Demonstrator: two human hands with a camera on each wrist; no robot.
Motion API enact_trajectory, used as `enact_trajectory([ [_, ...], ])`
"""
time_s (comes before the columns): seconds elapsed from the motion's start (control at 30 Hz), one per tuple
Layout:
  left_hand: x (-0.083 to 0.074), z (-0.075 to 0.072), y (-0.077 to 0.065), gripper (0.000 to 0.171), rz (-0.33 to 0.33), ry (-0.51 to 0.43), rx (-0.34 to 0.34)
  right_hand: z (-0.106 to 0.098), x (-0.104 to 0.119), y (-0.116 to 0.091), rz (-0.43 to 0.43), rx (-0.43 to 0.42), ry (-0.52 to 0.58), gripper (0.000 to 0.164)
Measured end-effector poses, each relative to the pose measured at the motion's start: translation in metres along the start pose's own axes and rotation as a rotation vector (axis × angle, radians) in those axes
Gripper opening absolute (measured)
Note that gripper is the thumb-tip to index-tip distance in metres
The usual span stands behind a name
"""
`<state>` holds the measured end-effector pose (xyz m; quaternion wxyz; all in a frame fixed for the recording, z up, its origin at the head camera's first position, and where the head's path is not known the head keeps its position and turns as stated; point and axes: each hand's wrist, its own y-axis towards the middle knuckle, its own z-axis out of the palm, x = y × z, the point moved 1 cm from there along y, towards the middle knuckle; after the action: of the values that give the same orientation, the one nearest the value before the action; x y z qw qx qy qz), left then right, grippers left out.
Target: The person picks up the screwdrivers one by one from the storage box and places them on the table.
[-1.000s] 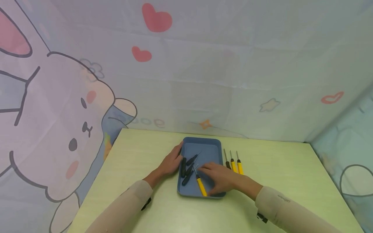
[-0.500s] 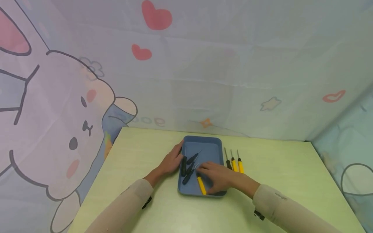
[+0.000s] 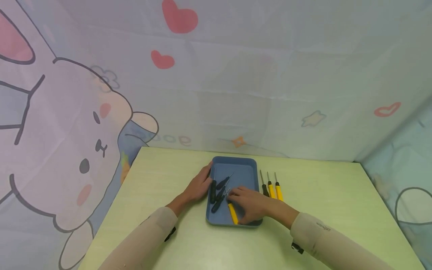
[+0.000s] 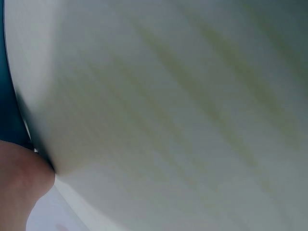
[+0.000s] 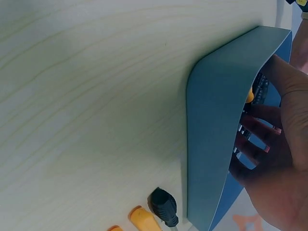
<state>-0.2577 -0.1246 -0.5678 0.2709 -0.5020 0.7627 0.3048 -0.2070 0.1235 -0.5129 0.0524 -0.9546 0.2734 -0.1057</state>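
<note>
A shallow blue tray (image 3: 237,170) lies on the table, holding several screwdrivers. My left hand (image 3: 198,187) holds its left edge, with the thumb by the rim; in the left wrist view only a bit of skin (image 4: 24,180) touches the tray wall. Inside the tray, my right hand (image 3: 251,204) spans a yellow-handled screwdriver (image 3: 233,214), thumb near the handle's end and fingers near its collar. The right wrist view shows these fingers (image 5: 260,134) spread apart, reaching past the tray wall (image 5: 216,110). Left of that screwdriver lie black-handled screwdrivers (image 3: 213,192), some crossing.
Right of the tray, a black-handled screwdriver (image 3: 264,189) and two yellow-handled screwdrivers (image 3: 278,192) lie side by side on the pale wood table (image 3: 320,195), their handles partly behind my right forearm. A printed cloth (image 3: 236,93) hangs behind the table.
The yellow-handled screwdriver has turned slightly, its handle end shifting a little left, and the right hand has moved slightly left with it. The left hand stays at the tray edge.
</note>
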Motion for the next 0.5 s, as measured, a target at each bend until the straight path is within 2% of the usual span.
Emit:
enact_trajectory([
  [0.5, 0.0023, 0.0006, 0.0011, 0.063, 0.006, 0.005, 0.005, 0.0055, -0.0021, 0.0013, -0.022, -0.033, 0.023, 0.085],
])
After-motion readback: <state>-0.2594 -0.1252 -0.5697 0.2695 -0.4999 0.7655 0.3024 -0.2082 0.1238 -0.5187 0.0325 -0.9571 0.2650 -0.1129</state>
